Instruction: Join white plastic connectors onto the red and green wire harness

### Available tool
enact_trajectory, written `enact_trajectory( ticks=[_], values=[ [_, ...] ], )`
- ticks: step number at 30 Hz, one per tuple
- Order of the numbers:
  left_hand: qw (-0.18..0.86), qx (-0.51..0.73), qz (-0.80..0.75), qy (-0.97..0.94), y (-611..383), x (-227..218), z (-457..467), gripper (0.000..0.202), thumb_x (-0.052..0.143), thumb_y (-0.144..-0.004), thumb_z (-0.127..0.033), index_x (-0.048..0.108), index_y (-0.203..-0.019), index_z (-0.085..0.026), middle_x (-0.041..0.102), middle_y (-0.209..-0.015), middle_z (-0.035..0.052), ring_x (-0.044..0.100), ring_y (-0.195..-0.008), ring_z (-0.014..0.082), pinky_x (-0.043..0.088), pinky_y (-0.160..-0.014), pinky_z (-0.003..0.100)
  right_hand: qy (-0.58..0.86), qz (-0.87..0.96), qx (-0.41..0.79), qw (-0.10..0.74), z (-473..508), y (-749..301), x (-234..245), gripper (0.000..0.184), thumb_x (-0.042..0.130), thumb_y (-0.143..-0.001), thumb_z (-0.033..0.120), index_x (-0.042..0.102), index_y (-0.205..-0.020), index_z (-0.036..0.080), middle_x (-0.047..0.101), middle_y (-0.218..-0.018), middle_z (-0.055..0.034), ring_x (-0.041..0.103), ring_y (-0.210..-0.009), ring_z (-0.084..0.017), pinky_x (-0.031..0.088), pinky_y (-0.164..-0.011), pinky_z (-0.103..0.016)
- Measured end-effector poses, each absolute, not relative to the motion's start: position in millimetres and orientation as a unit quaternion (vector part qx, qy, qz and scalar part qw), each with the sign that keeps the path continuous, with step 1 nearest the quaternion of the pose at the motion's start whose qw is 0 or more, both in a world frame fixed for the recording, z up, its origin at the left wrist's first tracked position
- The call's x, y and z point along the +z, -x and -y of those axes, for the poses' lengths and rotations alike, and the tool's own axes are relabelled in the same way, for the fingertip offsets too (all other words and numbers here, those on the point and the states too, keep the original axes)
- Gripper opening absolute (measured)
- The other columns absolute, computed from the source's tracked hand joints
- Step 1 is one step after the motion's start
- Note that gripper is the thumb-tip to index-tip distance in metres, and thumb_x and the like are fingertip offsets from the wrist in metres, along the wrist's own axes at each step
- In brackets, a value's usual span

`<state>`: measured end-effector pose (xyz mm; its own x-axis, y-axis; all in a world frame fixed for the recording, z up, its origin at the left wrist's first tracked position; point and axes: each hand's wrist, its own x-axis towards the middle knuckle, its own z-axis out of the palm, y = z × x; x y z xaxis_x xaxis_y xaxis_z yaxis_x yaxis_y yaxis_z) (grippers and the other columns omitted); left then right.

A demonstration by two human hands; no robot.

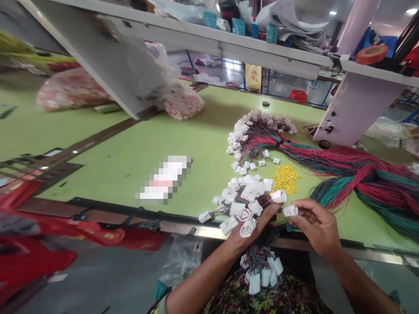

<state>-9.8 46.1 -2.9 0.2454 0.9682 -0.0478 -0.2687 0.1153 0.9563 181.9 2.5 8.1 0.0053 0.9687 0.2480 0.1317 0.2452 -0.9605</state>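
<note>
My left hand [266, 217] is closed round a bunch of thin wires at the table's front edge. White plastic connectors [253, 190] on the wire ends fan out above and left of it, and more connectors [266, 279] hang below in front of my lap. Between the thumb and fingers of my right hand [317, 224] is a single white connector [290, 211], just right of my left hand. Beyond both hands lies a heap of small yellow pieces [288, 179]. A long bundle of red, green and black wires [307, 152] stretches to the right, its far end crowded with white connectors.
A pixelated pale rectangle [165, 179] lies on the green table [108, 174]. Bags of small pale parts [183, 102] stand by the left shelf panel [98, 56]. A shelf [196, 30] crosses above the back, its right panel [356, 104] beside the wires. Red cloth [98, 231] hangs at left.
</note>
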Motion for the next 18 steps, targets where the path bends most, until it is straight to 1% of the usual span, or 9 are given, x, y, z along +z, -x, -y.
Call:
enact_trajectory(
  ticks=[2,3,6,8,10,12,14,15,18],
  values=[
    [0.609,0.476,-0.381,-0.508,10,0,-48,0.018,0.083,-0.076,-0.039,0.082,-0.089,-0.027,0.078,-0.094,0.0083,0.067,-0.094,0.0326,0.053,-0.084,0.043,0.452,0.643,0.344,0.514,-11,-187,11,0.017,0.079,-0.086,0.026,0.077,-0.103,0.026,0.072,-0.09,-0.003,0.066,-0.075,-0.016,0.058,-0.069,-0.028],
    [0.609,0.463,-0.371,-0.527,9,0,-49,0.018,0.083,-0.076,-0.039,0.082,-0.087,-0.025,0.078,-0.09,0.0096,0.068,-0.089,0.0322,0.054,-0.081,0.043,0.44,0.665,0.328,0.506,-14,-190,12,0.016,0.078,-0.087,0.024,0.077,-0.103,0.027,0.071,-0.091,-0.003,0.065,-0.076,-0.016,0.057,-0.069,-0.028],
    [0.665,0.411,-0.336,-0.526,9,-1,-51,0.022,0.081,-0.077,-0.042,0.08,-0.077,-0.02,0.075,-0.076,0.0117,0.066,-0.069,0.0267,0.051,-0.06,0.037,0.411,0.707,0.318,0.48,-21,-193,13,0.016,0.074,-0.09,0.024,0.077,-0.105,0.028,0.07,-0.091,-0.0031,0.064,-0.078,-0.017,0.056,-0.07,-0.03],
    [0.686,0.393,-0.335,-0.513,9,-4,-51,0.025,0.081,-0.076,-0.044,0.079,-0.075,-0.019,0.071,-0.069,0.0102,0.061,-0.059,0.0215,0.045,-0.051,0.033,0.4,0.724,0.329,0.456,-25,-193,13,0.015,0.073,-0.091,0.026,0.077,-0.106,0.027,0.071,-0.092,-0.0038,0.066,-0.083,-0.018,0.056,-0.074,-0.032],
    [0.679,0.41,-0.35,-0.499,10,-8,-50,0.026,0.083,-0.075,-0.044,0.078,-0.077,-0.019,0.068,-0.065,0.0073,0.055,-0.053,0.0173,0.042,-0.049,0.031,0.404,0.715,0.359,0.443,-31,-195,12,0.016,0.073,-0.092,0.03,0.076,-0.107,0.026,0.073,-0.093,-0.0041,0.067,-0.084,-0.018,0.056,-0.077,-0.032],
    [0.66,0.452,-0.37,-0.471,10,-11,-48,0.024,0.085,-0.074,-0.042,0.079,-0.079,-0.019,0.066,-0.065,0.0054,0.05,-0.052,0.0146,0.039,-0.048,0.03,0.442,0.657,0.388,0.472,-39,-200,9,0.019,0.07,-0.093,0.035,0.073,-0.108,0.025,0.074,-0.091,-0.0035,0.067,-0.08,-0.017,0.056,-0.075,-0.031],
    [0.65,0.503,-0.387,-0.418,10,-13,-47,0.024,0.088,-0.072,-0.04,0.079,-0.083,-0.02,0.066,-0.067,0.0035,0.046,-0.052,0.0117,0.035,-0.048,0.028,0.501,0.594,0.377,0.504,-48,-209,3,0.019,0.067,-0.094,0.039,0.07,-0.104,0.023,0.073,-0.088,-0.0028,0.067,-0.075,-0.016,0.054,-0.071,-0.03],
    [0.653,0.522,-0.391,-0.385,10,-14,-47,0.026,0.089,-0.07,-0.038,0.08,-0.086,-0.02,0.065,-0.067,0.0024,0.043,-0.051,0.01,0.033,-0.047,0.026,0.529,0.586,0.357,0.5,-52,-213,-1,0.018,0.066,-0.094,0.038,0.069,-0.1,0.022,0.071,-0.085,-0.0025,0.065,-0.073,-0.016,0.053,-0.069,-0.029],
    [0.689,0.538,-0.387,-0.293,10,-12,-50,0.033,0.092,-0.065,-0.036,0.08,-0.09,-0.019,0.065,-0.066,0.0003,0.033,-0.046,0.0054,0.022,-0.045,0.024,0.563,0.66,0.298,0.398,-61,-224,-13,0.01,0.063,-0.091,0.027,0.069,-0.088,0.019,0.067,-0.081,-0.0024,0.06,-0.07,-0.016,0.048,-0.066,-0.029]
  ],
)
